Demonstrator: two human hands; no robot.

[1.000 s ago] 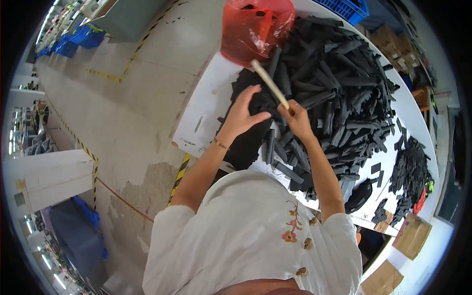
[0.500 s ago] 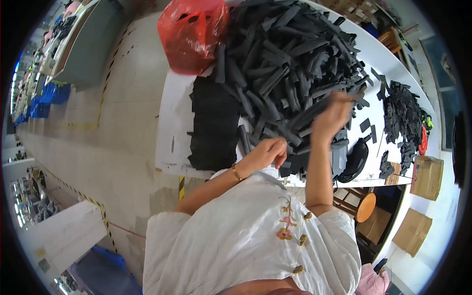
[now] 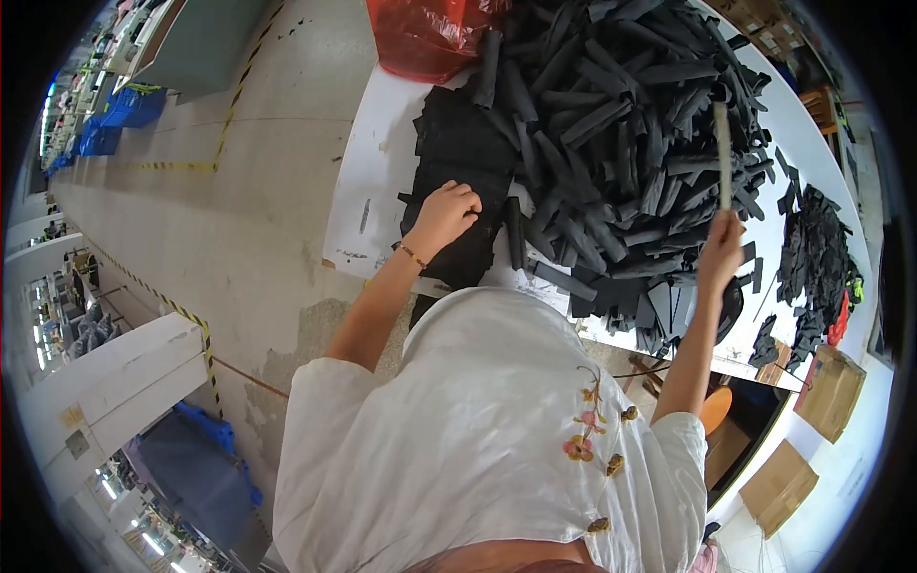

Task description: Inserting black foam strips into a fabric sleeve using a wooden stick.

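Over a flat layer of black fabric pieces [image 3: 465, 143] hovers or rests my left hand [image 3: 446, 218]; which of the two I cannot tell. Its fingers are curled in, and nothing shows between them. My right hand [image 3: 721, 250] is closed around the lower end of a thin, flat, pale tan stick [image 3: 723, 158]. The stick points away from me, its far end over the right side of a large heap of dark grey and black fabric strips [image 3: 611, 134]. Its exact kind is unclear.
A red plastic bag [image 3: 435, 38] sits at the far left of the white table [image 3: 368, 191]. Further right lies a second pile of black pieces [image 3: 812, 244]. An orange stool [image 3: 715, 409] and cardboard boxes [image 3: 829, 393] stand by the table's right end.
My left hand has moved left, from the table's near edge to over the flat black layer. My right hand has moved right and nearer, and the stick now shows at length. The view has shifted.
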